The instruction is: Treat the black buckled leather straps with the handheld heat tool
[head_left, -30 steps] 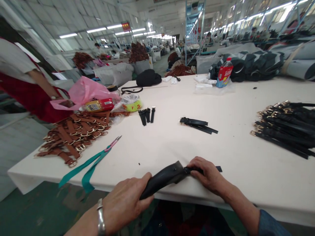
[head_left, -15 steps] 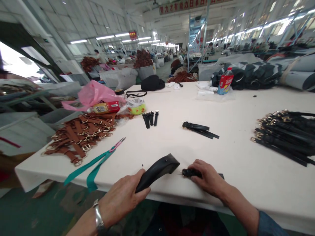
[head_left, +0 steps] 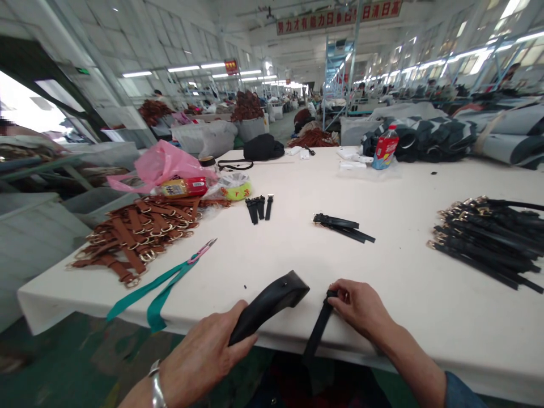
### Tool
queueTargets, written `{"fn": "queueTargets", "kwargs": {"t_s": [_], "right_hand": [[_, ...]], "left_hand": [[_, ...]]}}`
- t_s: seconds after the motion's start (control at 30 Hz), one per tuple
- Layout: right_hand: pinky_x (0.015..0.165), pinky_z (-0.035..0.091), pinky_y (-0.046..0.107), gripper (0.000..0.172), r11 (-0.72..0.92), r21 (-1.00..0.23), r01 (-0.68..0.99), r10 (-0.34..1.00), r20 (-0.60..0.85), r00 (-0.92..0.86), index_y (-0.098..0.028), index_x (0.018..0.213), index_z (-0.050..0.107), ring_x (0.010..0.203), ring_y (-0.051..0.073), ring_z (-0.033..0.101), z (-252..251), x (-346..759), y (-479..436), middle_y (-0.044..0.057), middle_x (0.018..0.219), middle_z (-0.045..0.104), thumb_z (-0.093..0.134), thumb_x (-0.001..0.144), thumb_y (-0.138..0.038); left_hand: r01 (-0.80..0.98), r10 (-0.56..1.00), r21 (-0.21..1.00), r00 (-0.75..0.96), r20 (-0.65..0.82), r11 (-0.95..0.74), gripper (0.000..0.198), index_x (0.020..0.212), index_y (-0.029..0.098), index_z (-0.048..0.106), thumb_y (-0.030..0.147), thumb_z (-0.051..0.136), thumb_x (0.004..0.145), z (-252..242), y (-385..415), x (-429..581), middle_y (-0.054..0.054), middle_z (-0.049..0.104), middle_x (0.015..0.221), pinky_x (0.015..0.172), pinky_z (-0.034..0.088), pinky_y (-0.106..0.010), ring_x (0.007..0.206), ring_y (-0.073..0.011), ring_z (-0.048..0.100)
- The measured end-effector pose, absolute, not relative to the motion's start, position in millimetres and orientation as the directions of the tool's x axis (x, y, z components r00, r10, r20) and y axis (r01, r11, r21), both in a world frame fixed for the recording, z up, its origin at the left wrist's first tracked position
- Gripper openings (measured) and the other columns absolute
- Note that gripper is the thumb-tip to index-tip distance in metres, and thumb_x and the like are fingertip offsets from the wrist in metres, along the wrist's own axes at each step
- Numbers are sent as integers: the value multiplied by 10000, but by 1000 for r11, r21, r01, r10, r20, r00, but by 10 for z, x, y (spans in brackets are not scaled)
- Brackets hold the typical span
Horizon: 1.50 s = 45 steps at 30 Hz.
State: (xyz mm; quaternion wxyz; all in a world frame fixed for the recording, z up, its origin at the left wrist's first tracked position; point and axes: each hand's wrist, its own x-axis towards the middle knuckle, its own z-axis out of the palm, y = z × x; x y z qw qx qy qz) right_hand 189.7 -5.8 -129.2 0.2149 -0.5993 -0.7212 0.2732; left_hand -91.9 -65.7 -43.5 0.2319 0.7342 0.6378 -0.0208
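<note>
My left hand (head_left: 212, 345) is closed around a black curved piece (head_left: 267, 306) with a smooth, leather-like look and a wider far end bearing a small round dot; its exact kind is unclear. To the right, my right hand (head_left: 359, 309) pinches the top end of a black strap (head_left: 318, 331). The strap slants down toward me over the table's front edge, and my fingers partly hide its upper end. Farther back lies a small bunch of black buckled straps (head_left: 344, 224). Several short black straps (head_left: 257, 209) sit left of that bunch.
A large pile of black straps (head_left: 488, 243) lies at the right. On the left are brown buckled straps (head_left: 131, 232) and pink-handled snips (head_left: 202, 252) with teal ribbon. A red-labelled bottle (head_left: 386, 148) and a black cloth bundle (head_left: 263, 146) stand at the far edge of the white table (head_left: 272, 249).
My right hand has turned the black strap from lying sideways under the palm to pointing down toward me, now held at its end. My left hand has shifted slightly down and left.
</note>
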Motion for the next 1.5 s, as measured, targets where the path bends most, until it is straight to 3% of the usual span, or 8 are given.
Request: {"fn": "queueTargets", "kwargs": {"t_s": [0.13, 0.27, 0.47, 0.9, 1.07, 1.2, 1.5], "right_hand": [[668, 366, 274, 72, 233, -619, 750, 968, 76, -238, -238, 744, 601, 768, 144, 522, -1272, 1996, 22, 3, 883, 567, 583, 680, -268], [612, 351, 255, 78, 240, -673, 700, 950, 15, -312, -214, 758, 567, 660, 116, 476, -1348, 2040, 134, -14, 745, 529, 560, 682, -232], [591, 338, 253, 81, 244, -687, 684, 951, 32, -308, -220, 745, 594, 638, 112, 460, -1378, 2041, 155, -15, 710, 506, 570, 670, -239], [585, 374, 246, 71, 172, -776, 606, 950, -32, -310, -213, 684, 649, 627, 114, 509, -1401, 2118, 238, -5, 695, 579, 588, 647, -206], [601, 389, 243, 127, 178, -830, 529, 950, 4, -313, -203, 681, 648, 659, 115, 518, -1453, 2152, 200, 4, 743, 582, 531, 692, -156], [689, 410, 259, 186, 243, -857, 454, 933, 79, -350, -224, 775, 675, 747, 127, 538, -1474, 2176, 162, 15, 808, 593, 513, 730, -145], [686, 411, 263, 208, 255, -821, 512, 940, 86, -330, -223, 753, 683, 736, 135, 542, -1467, 2167, 171, 16, 770, 605, 525, 696, -100]], "left_hand": [[949, 918, 306, 187, -350, -77, 235, 932, 258, 472, 460, 424, 823, -417, -680, -869, 3, 598, 792, 660, 357, -283, 771, -207, 564], [958, 910, 279, 168, -379, -61, 288, 1018, 265, 470, 467, 418, 819, -429, -704, -816, -19, 608, 882, 723, 366, -323, 852, -229, 562], [965, 888, 254, 177, -425, -70, 335, 1072, 277, 471, 481, 403, 816, -361, -685, -699, -45, 593, 978, 771, 369, -359, 930, -249, 539], [975, 862, 143, 217, -459, -170, 354, 1056, 244, 487, 469, 408, 795, -247, -441, -314, -67, 609, 908, 762, 404, -393, 882, -274, 560], [964, 852, 161, 264, -453, -213, 323, 1010, 235, 498, 454, 411, 788, -219, -351, -240, -63, 604, 869, 719, 419, -368, 837, -260, 568], [969, 832, 144, 247, -497, -201, 362, 1061, 227, 495, 449, 417, 785, -227, -377, -340, -80, 601, 942, 785, 410, -403, 909, -276, 552], [970, 837, 132, 245, -489, -207, 357, 1046, 222, 502, 448, 409, 786, -214, -340, -203, -79, 606, 893, 749, 429, -398, 854, -270, 571]]}}
